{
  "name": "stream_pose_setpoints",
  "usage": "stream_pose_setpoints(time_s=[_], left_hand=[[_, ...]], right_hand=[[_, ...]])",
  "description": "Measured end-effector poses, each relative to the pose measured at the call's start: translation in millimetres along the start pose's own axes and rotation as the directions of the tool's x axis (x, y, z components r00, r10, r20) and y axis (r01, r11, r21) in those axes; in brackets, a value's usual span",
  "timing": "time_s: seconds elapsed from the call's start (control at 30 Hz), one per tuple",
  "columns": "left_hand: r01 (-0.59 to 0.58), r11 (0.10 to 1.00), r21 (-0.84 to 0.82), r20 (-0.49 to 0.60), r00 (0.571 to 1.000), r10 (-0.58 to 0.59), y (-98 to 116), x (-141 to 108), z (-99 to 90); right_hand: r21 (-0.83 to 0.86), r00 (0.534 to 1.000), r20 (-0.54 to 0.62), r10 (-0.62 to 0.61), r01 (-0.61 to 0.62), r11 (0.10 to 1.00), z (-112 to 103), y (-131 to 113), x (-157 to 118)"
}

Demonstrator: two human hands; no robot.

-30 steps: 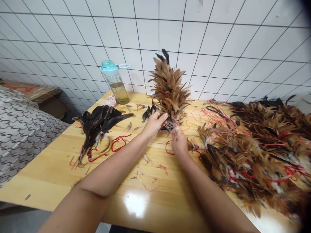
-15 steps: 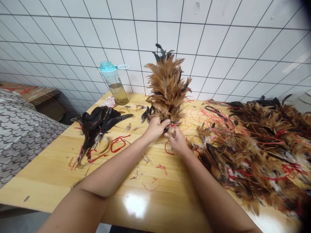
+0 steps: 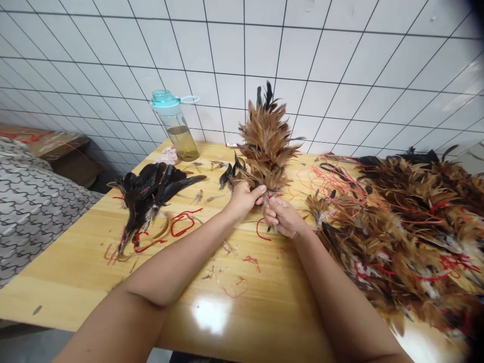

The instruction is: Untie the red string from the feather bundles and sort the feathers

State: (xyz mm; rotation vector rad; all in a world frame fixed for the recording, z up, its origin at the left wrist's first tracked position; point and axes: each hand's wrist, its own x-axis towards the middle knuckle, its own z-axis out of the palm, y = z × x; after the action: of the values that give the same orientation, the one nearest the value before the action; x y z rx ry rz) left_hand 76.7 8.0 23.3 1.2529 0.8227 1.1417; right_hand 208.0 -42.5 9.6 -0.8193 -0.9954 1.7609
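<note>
Standing straighter now, feather bundle [image 3: 266, 143]

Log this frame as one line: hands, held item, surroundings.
left hand: holding lower end of brown feather bundle | right hand: pinching same end | left: black feathers, bottle | right: feather pile

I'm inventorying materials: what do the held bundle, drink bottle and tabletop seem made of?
Held bundle: feathers, probably natural, slightly glossy, from their layered, pointed tips. Drink bottle: likely clear plastic, smooth, as liquid shows through; glass is possible. Tabletop: wood or laminate, glossy, from its grain and bright reflection.
</note>
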Motion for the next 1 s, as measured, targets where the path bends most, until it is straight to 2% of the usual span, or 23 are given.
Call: stream_pose_setpoints(time_s=[0.1,0.23,0.4,0.57,0.67,0.8,0.9,1.0], left_hand=[[0.0,0.994,-0.11,0.053,0.999,0.006,-1.7,1.7,2.9],[-0.032,0.977,-0.209,-0.047,0.999,0.022,-2.3,8.0,1.9],[-0.076,0.965,-0.251,-0.144,0.989,0.04,-0.7,18.0,-4.1],[-0.084,0.979,-0.188,-0.17,0.984,0.051,1.3,21.9,-9.2],[-0.125,0.984,-0.126,-0.116,0.987,0.11,0.4,17.8,-8.5],[-0.072,0.994,-0.082,0.009,0.997,0.073,-0.1,10.3,-2.8],[-0.072,0.986,-0.153,0.011,0.997,0.075,1.3,7.3,2.2],[-0.059,0.988,-0.143,-0.013,0.998,0.058,1.9,6.3,4.6]], right_hand=[[0.034,0.998,0.037,0.041,-0.043,0.998,-0.2,-3.4,-1.3],[0.035,0.999,0.036,0.037,-0.039,0.999,2.1,-5.8,-1.9],[0.036,1.0,0.002,-0.009,0.009,0.999,9.8,-4.7,3.2],[0.004,0.997,-0.042,-0.067,0.067,0.998,12.1,0.3,5.6],[-0.031,0.986,-0.119,-0.114,0.111,0.993,9.6,4.1,4.4],[-0.1,0.946,-0.252,-0.206,0.187,0.977,7.5,9.0,7.9],[-0.172,0.916,-0.288,-0.279,0.237,0.956,7.8,13.0,13.6],[-0.243,0.909,-0.294,-0.294,0.227,0.943,6.3,18.1,17.0]])
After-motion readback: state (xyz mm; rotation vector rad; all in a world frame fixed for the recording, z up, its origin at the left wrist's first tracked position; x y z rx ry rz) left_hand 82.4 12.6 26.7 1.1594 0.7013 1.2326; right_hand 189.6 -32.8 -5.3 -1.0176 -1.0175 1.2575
